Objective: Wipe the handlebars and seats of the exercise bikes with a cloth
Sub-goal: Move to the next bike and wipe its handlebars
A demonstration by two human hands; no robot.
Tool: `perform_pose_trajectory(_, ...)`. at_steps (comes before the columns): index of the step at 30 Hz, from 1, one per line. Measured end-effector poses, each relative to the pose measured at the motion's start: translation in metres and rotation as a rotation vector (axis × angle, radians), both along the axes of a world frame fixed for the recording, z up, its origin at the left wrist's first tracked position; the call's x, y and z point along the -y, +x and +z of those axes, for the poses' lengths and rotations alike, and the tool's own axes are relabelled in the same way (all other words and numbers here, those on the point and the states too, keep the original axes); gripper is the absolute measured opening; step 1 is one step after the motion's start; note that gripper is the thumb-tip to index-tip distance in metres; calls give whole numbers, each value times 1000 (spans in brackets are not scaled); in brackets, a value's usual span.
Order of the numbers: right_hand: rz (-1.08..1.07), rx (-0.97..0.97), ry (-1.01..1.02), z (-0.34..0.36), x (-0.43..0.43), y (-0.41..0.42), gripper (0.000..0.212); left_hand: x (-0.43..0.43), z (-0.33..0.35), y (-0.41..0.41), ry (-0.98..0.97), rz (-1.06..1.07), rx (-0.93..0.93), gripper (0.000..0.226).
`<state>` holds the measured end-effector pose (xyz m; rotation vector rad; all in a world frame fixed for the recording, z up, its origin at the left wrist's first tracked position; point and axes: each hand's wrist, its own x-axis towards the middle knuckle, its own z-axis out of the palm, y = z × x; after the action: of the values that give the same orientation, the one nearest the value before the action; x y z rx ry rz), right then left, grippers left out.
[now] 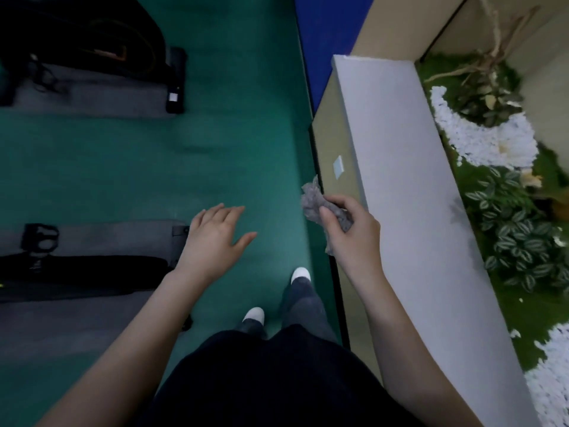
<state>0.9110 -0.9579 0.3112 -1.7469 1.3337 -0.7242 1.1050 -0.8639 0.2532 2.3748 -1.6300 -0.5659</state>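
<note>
My right hand (351, 232) grips a crumpled grey cloth (314, 203), held above the edge of the green floor. My left hand (215, 238) is spread flat in the air with fingers apart and holds nothing. Parts of two exercise bikes show at the left: the black base of one (77, 272) on a grey mat beside my left wrist, and another (92, 41) at the top left. No handlebars or seats appear in this view.
A green floor aisle (215, 149) runs ahead between the bikes and a long white planter wall (409, 195) on the right, filled with plants and white pebbles (492, 140). My white shoes (300, 274) stand on the aisle.
</note>
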Motion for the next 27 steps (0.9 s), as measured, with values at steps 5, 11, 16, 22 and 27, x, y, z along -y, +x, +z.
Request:
perform_pose_trajectory(5, 153, -10, -2, -5, 60, 26, 19, 36, -2, 15, -7, 136, 30, 60)
perform_pose_trajectory(11, 211, 11, 8, -8, 170, 32, 16, 119, 1, 13, -13, 257, 39, 60)
perform_pose_trajectory(16, 193, 30, 8, -9, 252, 33, 14, 185, 8, 10, -36, 289, 63, 60)
perform_pose_trajectory(22, 266, 58, 31, -11, 305, 65, 13, 223, 13, 30, -17, 375, 83, 60)
perform_pose_trajectory(27, 375, 34, 39, -13, 328, 121, 15, 242, 11, 67, -15, 479, 87, 60)
